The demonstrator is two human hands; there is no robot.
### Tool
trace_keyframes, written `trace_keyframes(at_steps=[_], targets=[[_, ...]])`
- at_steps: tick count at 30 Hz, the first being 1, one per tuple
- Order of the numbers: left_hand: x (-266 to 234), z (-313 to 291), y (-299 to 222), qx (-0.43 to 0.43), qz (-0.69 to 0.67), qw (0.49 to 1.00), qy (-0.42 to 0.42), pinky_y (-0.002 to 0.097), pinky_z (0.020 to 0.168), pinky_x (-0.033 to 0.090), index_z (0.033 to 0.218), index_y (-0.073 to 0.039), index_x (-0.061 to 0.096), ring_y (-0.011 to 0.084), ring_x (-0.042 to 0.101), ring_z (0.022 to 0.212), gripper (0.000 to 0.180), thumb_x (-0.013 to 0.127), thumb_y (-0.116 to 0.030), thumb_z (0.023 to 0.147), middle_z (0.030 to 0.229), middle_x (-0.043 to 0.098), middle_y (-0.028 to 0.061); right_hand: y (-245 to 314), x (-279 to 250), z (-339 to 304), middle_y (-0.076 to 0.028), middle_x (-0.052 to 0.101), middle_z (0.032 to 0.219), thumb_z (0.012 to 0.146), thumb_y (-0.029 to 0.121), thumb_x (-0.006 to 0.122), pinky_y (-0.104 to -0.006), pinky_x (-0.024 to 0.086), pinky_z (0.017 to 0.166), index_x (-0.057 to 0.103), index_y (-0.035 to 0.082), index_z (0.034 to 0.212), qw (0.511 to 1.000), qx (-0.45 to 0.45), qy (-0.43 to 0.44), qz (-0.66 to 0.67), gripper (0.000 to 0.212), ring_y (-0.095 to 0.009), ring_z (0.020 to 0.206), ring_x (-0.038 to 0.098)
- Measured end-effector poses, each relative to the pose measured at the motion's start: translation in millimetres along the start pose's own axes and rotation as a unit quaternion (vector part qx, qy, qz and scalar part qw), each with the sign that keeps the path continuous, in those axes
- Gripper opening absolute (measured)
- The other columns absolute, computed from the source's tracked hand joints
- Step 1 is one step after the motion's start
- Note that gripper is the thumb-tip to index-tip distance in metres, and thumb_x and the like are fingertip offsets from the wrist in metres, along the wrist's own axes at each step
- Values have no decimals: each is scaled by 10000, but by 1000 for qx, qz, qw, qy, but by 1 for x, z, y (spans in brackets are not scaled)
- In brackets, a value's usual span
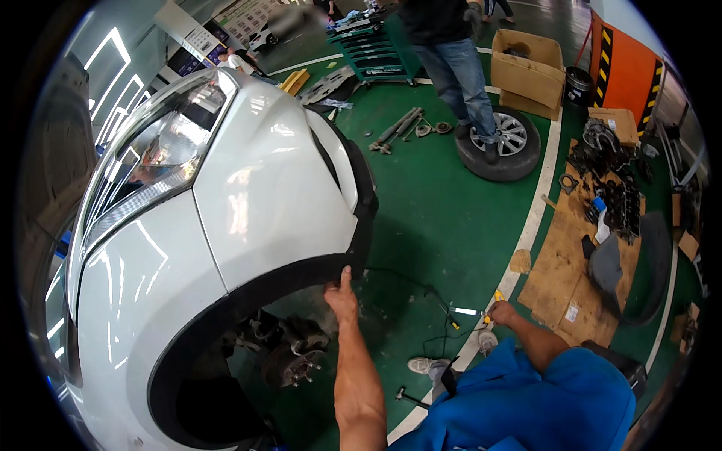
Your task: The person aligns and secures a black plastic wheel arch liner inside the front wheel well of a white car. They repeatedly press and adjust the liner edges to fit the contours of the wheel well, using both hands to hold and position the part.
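My left hand (343,298) grips the front lower end of the black wheel arch trim (301,275) on a white car (256,188). Its thumb lies on the outer face, and the other fingers curl behind the edge, partly hidden. Below the arch, the bare brake disc (282,362) with its studs shows where no wheel is mounted. Out to the right, near my body, my right hand (502,310) is closed around a yellow-handled tool (497,298) whose exact kind I cannot make out. Left of that hand is a bright white work light (463,310).
Dark cable (410,279) trails over the green floor by my shoes. A hammer (410,397) lies near my feet. Another person (455,68) stands by a wheel (505,146). Car parts rest on flattened cardboard (560,278) at right. A tool cart (376,52) stands behind.
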State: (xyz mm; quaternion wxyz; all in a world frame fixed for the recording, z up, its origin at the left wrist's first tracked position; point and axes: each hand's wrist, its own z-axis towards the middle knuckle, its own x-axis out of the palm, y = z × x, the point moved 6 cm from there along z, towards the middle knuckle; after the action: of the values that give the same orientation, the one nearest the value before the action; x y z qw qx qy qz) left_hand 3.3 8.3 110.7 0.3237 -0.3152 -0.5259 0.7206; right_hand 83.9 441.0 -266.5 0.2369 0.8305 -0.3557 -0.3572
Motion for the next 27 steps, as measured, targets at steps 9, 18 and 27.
trace_keyframes(at_steps=[9, 18, 27], targets=[[-2, 6, 6, 6, -14, 1000, -3, 314, 876, 486, 1109, 77, 677, 157, 624, 925, 338, 767, -169, 895, 1046, 711, 93, -45, 2, -11, -179, 728, 915, 807, 338, 626, -425, 571, 737, 744, 57, 887, 958, -17, 43, -283, 315, -324, 831, 716], [5, 6, 1, -27, -4, 1000, 6, 312, 885, 482, 1127, 78, 675, 152, 621, 955, 353, 760, -184, 906, 1074, 710, 94, -119, 48, 1, -179, 730, 951, 768, 282, 617, -444, 567, 751, 746, 76, 866, 830, -236, 121, -492, 262, -371, 860, 697], [0, 2, 5, -49, 22, 999, 1, 315, 914, 475, 1136, 68, 676, 154, 623, 969, 310, 740, -141, 916, 1089, 708, 86, 1, 8, -23, -172, 714, 981, 826, 244, 571, -431, 565, 787, 740, 71, 928, 944, -88, 80, -308, 263, -345, 914, 692]])
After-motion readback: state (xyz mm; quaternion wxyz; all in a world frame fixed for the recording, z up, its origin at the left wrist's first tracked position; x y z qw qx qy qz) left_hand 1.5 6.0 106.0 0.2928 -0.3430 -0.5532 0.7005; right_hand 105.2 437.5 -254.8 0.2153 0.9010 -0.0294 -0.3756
